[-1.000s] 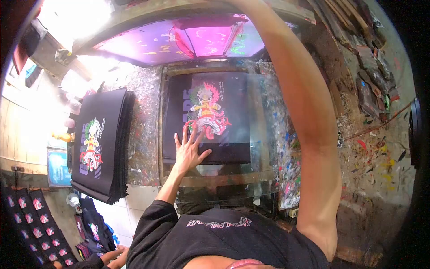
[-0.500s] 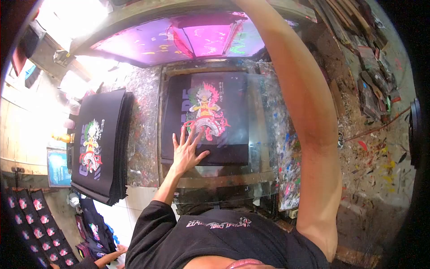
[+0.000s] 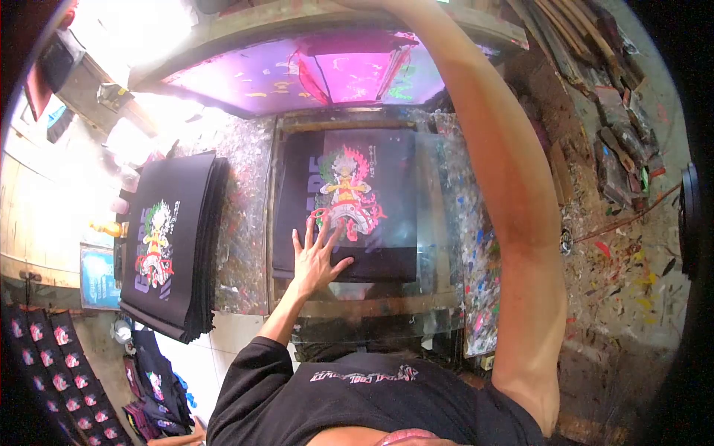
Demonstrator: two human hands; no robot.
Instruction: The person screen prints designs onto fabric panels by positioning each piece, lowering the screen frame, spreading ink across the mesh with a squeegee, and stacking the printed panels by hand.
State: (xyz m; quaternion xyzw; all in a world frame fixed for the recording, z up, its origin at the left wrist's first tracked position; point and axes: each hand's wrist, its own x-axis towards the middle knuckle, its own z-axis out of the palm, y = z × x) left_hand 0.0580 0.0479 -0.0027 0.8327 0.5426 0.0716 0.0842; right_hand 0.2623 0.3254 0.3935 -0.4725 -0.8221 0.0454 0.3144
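My left hand (image 3: pixel 314 262) lies flat with its fingers spread on the lower part of a black printed cloth piece (image 3: pixel 297 178), holding nothing. That piece rests on a glass-like board (image 3: pixel 439 215) and bears a colourful figure with red, white and yellow parts. My right arm reaches up to a wooden-framed screen (image 3: pixel 349 70), lit pink and purple, beyond the cloth. Only a sliver of my right hand (image 3: pixel 366 4) shows at the top edge; its fingers are hidden. Left of the board is a thick stack of matching black printed pieces (image 3: pixel 178 245).
Paint-stained table surfaces (image 3: pixel 242 223) flank the board. Dark strips and scraps (image 3: pixel 621 149) lie at the right. Printed pieces (image 3: pixel 59 364) are laid out in rows at the lower left, near dark folded cloths (image 3: pixel 160 379). Another person's forearm (image 3: pixel 178 440) shows at the bottom left.
The whole view has shifted slightly, so the screen and cloth sit lower in the frame. My left hand stays on the cloth. The other person's hand has moved mostly out of view.
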